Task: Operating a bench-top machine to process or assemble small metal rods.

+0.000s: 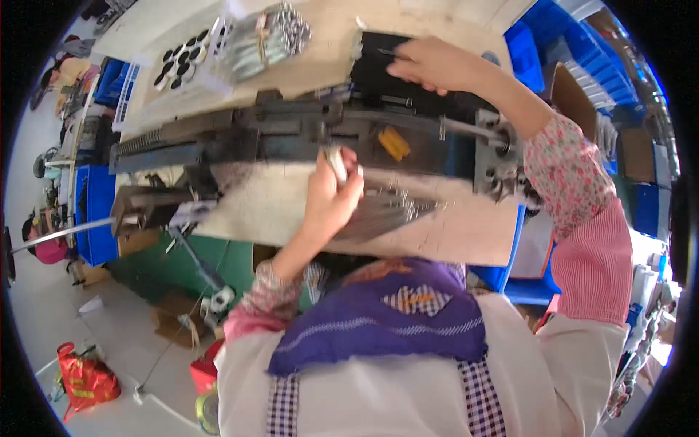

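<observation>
This side of the dark machine (218, 138) lies a rod bundle (378, 213), at the machine's near edge the left hand (332, 195) clamps a whitish piece (337, 164), and beyond it the right hand (435, 64), grip impossible to tell, hangs over a black tray (370, 67).

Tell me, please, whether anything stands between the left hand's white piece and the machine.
Nothing visible does: the left hand holds the white piece right by the machine; the yellow piece lies further right.
</observation>
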Motion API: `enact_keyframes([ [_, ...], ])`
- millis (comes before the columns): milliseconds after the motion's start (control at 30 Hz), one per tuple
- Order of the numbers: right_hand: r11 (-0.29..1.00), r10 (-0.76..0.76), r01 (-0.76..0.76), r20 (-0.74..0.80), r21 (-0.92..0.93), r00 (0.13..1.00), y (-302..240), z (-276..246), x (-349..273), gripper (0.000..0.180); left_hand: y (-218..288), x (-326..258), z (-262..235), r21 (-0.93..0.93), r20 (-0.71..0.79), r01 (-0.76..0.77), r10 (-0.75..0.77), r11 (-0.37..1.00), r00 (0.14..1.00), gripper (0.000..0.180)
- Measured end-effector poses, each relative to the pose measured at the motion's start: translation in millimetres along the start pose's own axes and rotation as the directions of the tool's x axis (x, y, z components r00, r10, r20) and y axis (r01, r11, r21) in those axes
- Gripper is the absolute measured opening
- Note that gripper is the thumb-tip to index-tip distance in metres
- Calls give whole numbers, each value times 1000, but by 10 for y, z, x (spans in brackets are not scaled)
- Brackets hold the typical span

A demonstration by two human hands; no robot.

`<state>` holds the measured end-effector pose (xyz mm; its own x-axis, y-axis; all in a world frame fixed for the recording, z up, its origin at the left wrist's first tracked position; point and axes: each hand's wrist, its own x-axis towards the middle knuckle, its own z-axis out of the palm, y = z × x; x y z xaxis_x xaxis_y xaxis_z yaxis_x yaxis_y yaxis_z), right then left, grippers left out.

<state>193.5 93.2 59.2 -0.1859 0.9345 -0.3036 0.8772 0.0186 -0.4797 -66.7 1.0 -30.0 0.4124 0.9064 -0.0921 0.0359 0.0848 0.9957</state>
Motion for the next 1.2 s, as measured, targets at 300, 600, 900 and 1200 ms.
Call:
enact_keyframes([
  [300,907,408,-284,486,-310,773,1138,201,457,39,-10,-60,34,-133,87,89,-78,987,993,24],
  [600,964,235,-148,451,-220,861,616,414,950,44,-94,-37,-19,-106,150,87,-71,991,986,25],
  [900,960,262,-188,424,-208,867,321,302,1098,33,-68,-28,14,-141,86,86,-75,986,993,23],
  [1200,971,16,98,465,-220,885,-122,638,1208,24,-67,-27,27,-141,88,64,-52,988,995,26],
])
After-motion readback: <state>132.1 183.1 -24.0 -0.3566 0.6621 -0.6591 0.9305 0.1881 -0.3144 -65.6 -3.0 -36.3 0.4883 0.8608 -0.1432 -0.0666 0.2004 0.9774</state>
